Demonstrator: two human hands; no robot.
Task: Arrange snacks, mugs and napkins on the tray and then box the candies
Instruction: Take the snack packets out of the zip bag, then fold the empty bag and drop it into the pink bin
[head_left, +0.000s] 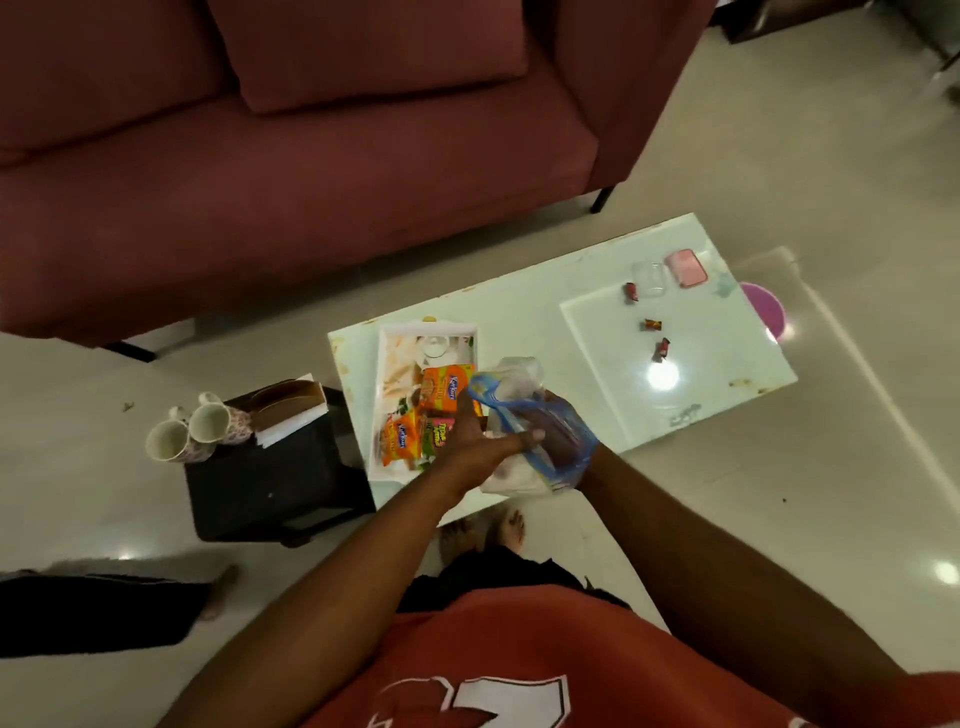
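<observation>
A white tray (387, 345) lies on the left end of the low glass table (524, 306) and holds several orange and pink snack packets (440, 389) plus a clear glass. Both hands meet just right of the tray over a blue and clear plastic bag (511, 387). My left hand (475, 441) grips the bag's near side. My right hand (558, 434) is wrapped in the blue plastic and holds it too. Three wrapped candies (652, 325) lie on the table's right half. Near them stand a clear candy box (649, 278) and its pink lid (687, 267).
Two white mugs (187, 431) and a brown napkin holder (293, 408) sit on a black stool (270, 478) left of the table. A maroon sofa (311, 156) stands behind. A pink bowl (763, 312) is under the table's right end. Another person's foot (221, 590) rests on the floor at left.
</observation>
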